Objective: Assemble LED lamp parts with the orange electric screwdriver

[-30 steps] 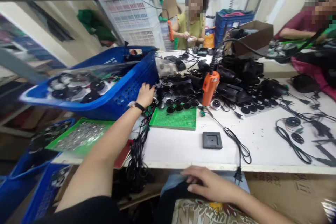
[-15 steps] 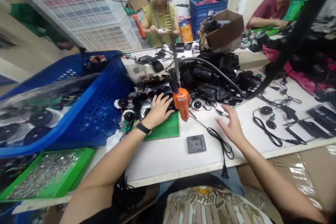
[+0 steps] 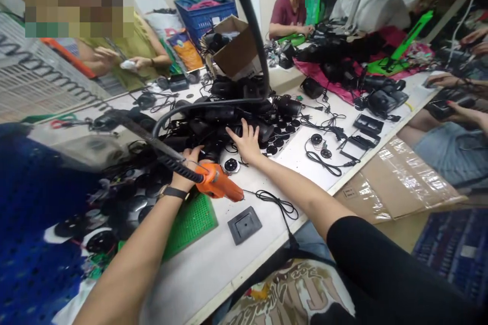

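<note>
My right hand (image 3: 248,146) is open, its fingers spread over the front of a heap of black plastic housings (image 3: 217,114). My left hand (image 3: 182,179) reaches to the same heap behind the hanging orange electric screwdriver (image 3: 219,183). Two of its fingers show apart, and the tool and its cord hide the rest. A small round black part on a white backing (image 3: 231,165) lies between the hands. Below the left wrist is a green perforated mat (image 3: 194,223). A grey rectangular fixture (image 3: 245,225) and a black power cord (image 3: 280,203) lie near the table edge.
A blue basket (image 3: 34,203) stands at the left, beside more round black parts (image 3: 101,241). An open carton (image 3: 236,48) sits behind the heap. A thick black cable (image 3: 253,15) hangs across the view. Other people sit across the table and at the right.
The view has swung right. My right hand has moved forward and left, from the tabletop onto the heap of housings. My left hand has moved from above the mat to behind the screwdriver.
</note>
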Motion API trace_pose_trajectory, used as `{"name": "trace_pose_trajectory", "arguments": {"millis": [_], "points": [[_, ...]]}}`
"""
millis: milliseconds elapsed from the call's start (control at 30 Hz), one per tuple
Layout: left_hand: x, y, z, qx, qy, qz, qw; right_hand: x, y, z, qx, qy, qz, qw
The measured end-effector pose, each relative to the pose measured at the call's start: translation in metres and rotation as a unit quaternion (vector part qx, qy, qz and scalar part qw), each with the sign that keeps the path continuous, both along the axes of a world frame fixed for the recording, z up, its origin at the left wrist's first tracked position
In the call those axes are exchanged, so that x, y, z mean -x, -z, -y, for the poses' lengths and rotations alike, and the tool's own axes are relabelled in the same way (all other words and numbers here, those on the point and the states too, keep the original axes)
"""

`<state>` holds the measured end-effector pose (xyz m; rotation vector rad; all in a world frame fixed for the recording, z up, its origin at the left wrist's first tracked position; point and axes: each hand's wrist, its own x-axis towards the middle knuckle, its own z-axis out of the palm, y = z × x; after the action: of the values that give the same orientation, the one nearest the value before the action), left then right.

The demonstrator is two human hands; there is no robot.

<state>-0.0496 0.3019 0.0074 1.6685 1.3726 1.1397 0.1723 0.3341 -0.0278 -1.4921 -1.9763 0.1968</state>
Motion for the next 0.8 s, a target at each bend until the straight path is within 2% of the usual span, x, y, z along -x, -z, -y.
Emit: {"name": "trace_pose_trajectory", "arguments": {"millis": [67, 200, 333, 433, 567, 800], "points": [[-0.011, -0.003, -0.014, 0.008, -0.048, -0.075, 0.996, 0.000, -0.005, -0.009, -0.004, -0.007, 0.000, 1.000], [-0.046, -0.014, -0.033, 0.037, -0.098, -0.147, 0.984, -0.011, -0.014, -0.032, 0.021, -0.042, -0.007, 0.999], [-0.083, -0.011, -0.040, 0.047, -0.128, -0.163, 0.977, -0.028, -0.020, -0.053, 0.059, -0.080, -0.013, 0.995], [-0.101, -0.004, -0.041, 0.052, -0.129, -0.139, 0.980, -0.037, -0.023, -0.058, 0.072, -0.102, -0.007, 0.992], [-0.109, 0.004, -0.031, 0.056, -0.104, -0.103, 0.988, -0.046, -0.022, -0.038, 0.074, -0.106, 0.006, 0.992], [-0.083, 0.020, -0.003, 0.069, -0.064, 0.002, 0.996, -0.063, -0.004, 0.035, 0.109, -0.123, -0.008, 0.986]]}}
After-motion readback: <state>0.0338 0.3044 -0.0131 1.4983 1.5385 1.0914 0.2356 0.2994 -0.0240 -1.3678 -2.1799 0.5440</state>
